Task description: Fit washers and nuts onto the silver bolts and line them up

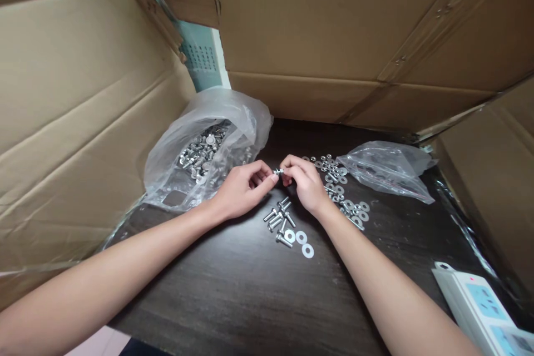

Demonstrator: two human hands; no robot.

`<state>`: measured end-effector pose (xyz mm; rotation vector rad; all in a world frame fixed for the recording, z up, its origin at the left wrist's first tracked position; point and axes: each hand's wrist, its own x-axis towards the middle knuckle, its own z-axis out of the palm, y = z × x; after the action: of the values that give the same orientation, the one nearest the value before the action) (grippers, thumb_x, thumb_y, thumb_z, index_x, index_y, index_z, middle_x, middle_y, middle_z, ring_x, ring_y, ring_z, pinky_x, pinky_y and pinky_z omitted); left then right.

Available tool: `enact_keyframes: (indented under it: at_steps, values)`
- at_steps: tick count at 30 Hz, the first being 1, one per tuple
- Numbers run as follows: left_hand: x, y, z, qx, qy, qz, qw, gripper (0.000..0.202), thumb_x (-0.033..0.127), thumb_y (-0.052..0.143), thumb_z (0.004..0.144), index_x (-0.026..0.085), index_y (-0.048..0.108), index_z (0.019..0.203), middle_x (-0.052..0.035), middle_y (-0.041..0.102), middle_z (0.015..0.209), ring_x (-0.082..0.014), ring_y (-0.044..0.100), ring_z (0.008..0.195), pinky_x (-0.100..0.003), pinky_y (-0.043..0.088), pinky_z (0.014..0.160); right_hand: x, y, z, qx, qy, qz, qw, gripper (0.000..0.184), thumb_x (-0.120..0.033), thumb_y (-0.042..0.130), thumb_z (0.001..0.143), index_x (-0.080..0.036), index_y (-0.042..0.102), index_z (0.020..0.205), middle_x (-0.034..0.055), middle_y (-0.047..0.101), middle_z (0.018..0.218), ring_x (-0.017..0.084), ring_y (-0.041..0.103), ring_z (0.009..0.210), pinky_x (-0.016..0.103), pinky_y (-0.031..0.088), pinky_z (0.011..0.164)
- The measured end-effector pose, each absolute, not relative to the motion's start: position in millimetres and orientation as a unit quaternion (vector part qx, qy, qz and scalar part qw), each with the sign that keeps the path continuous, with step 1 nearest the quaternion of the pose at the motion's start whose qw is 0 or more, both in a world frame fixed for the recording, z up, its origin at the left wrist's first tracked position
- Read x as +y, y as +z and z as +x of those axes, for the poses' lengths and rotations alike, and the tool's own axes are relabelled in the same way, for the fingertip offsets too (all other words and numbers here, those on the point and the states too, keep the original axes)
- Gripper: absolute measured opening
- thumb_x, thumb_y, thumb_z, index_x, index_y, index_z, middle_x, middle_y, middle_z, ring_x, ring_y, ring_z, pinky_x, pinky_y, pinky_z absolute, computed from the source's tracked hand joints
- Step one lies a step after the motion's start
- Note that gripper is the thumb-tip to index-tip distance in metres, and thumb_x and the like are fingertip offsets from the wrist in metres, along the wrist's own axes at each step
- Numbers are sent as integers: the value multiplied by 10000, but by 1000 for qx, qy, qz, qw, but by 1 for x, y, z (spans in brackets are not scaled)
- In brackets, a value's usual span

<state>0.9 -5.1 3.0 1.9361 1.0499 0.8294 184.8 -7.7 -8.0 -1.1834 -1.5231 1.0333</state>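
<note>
My left hand (244, 186) and my right hand (302, 178) meet above the dark table (233, 289), fingers pinched together on one small metal bolt (278, 171) held between them. Just below the hands lies a small heap of bolts (278, 219) with three flat washers (301, 239) beside it. Right of my right hand, several nuts and washers (340, 189) are scattered on the table. A clear plastic bag full of bolts (204, 150) lies open to the left of my left hand.
A flatter clear plastic bag (386, 169) lies at the right. Brown cardboard panels (334, 28) wall in the table at the back, left and right. A white power strip (479, 306) sits at the front right corner.
</note>
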Motion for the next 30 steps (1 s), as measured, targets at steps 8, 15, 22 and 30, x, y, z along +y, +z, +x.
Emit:
enact_keyframes:
  at_steps: [8,15,22,30]
  values:
    - [-4,3,-1,386,264,809,355,314,373,455,1032,188,621,840,-4,694,744,-158,626,674,-281,453,665,-8,-6,184,-619,430,-477,451,124,-261,490,762,-226,499,643,-16,488,592,170,466,615,313,354,607]
    - [-4,2,-2,391,269,812,339,288,348,459,1023,189,594,824,4,654,718,-152,568,632,-280,403,637,-10,-2,181,-615,447,-472,446,95,-287,528,762,-222,517,694,-29,492,640,157,477,621,308,362,611]
    - [-4,3,-2,386,277,813,337,257,325,466,1020,179,585,846,6,632,714,-147,553,635,-281,397,643,-10,-4,182,-644,417,-481,424,136,-287,508,794,-221,492,676,-33,472,637,157,456,637,309,335,626]
    - [-3,1,-2,359,304,809,352,190,285,491,1007,173,609,908,9,637,723,-141,575,653,-268,428,654,-11,-5,178,-652,409,-499,398,422,-435,467,931,-231,364,577,-38,353,575,138,350,575,313,265,577]
